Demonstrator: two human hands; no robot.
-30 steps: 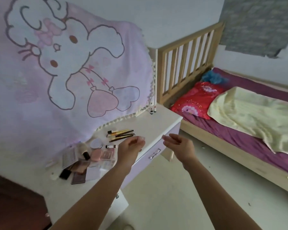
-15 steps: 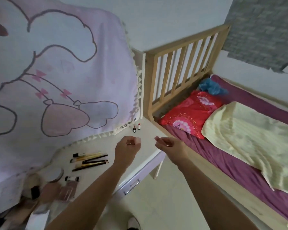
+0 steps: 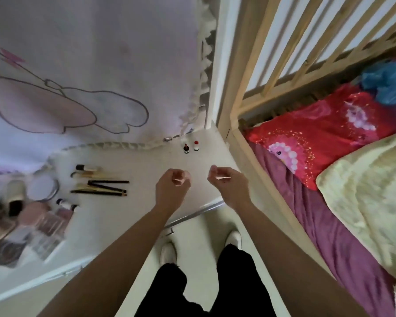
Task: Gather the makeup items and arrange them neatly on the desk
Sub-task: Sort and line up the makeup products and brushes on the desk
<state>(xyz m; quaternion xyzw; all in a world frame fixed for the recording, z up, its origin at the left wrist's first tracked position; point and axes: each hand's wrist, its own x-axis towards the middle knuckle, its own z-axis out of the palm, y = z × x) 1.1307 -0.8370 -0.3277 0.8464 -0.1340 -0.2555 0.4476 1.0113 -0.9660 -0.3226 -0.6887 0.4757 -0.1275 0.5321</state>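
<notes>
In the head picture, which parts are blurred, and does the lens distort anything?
Head view: the makeup pile at the left edge is smeared by blur; the brushes are sharper; the wide lens splays the slats of the bed rail outward; the light is soft, with no glare.

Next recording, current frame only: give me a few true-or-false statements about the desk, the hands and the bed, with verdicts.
1. Two small bottles stand upright near the back corner of the desk. True.
2. The brushes and pencils lie to the right of both hands. False: they lie on the desk to the left of the left hand.
3. The left hand and the right hand each pinch a small pale pink item. True.
4. The red pillow lies on the desk. False: it lies on the bed, next to the yellow blanket.
</notes>
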